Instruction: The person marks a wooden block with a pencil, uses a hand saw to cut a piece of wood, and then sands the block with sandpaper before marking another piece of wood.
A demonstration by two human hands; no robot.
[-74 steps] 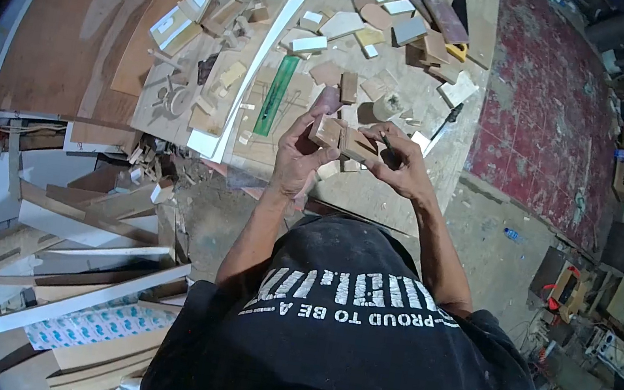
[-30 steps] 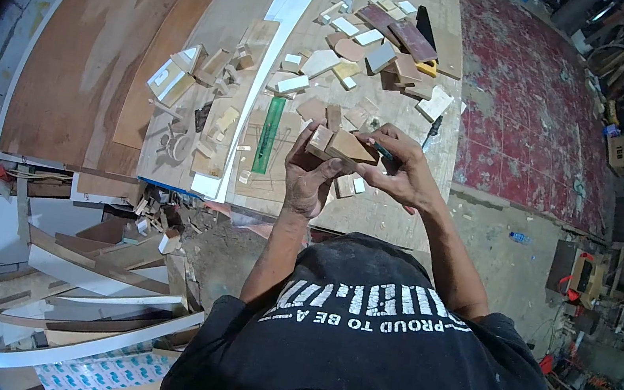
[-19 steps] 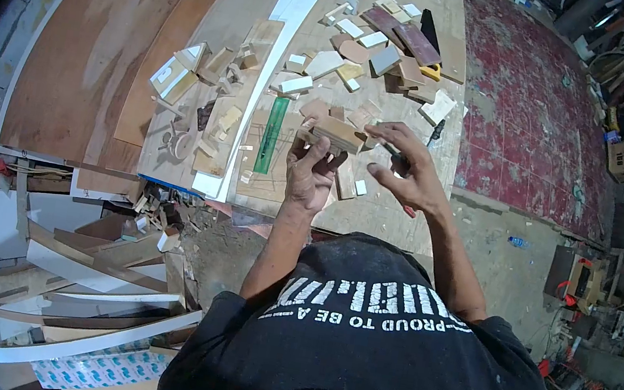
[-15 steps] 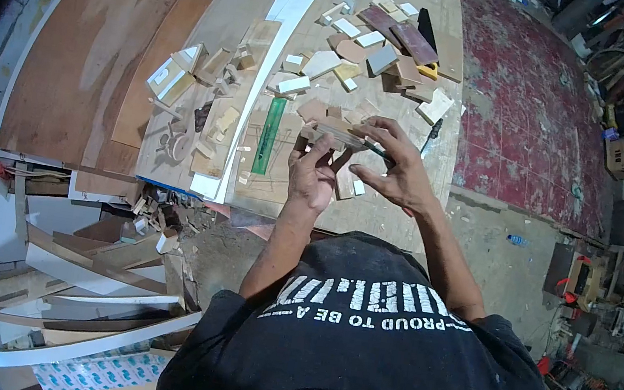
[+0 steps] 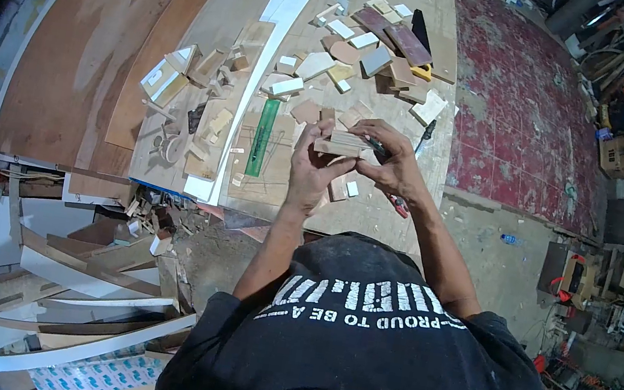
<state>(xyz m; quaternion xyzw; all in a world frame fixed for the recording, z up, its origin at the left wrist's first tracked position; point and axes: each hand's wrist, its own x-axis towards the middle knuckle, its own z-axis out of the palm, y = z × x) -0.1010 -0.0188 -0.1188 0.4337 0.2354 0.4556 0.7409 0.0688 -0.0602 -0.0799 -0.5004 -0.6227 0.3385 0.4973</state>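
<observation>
A small light wooden block (image 5: 341, 144), with layered-looking edges, is held above the near part of the workbench. My left hand (image 5: 309, 172) grips its left end, fingers behind and thumb below. At the other end, my right hand (image 5: 394, 165) closes in with fingers over the top and thumb near the lower corner. A dark, slim pen-like tool (image 5: 376, 147) is tucked in the right hand, partly hidden by the fingers. Left of my hands, a green ruler (image 5: 262, 138) lies on a thin board (image 5: 275, 182) with pencil lines.
Several wood offcuts (image 5: 316, 65) and a black-bladed tool with a yellow part (image 5: 421, 72) lie farther back on the bench. Long white strips (image 5: 239, 117) run along its left. A dark tool (image 5: 427, 131) and red-handled tool (image 5: 399, 205) rest near the right edge.
The wooden block has turned so its edge faces me more. My right hand has come in closer, its fingers and thumb now at the block's right end.
</observation>
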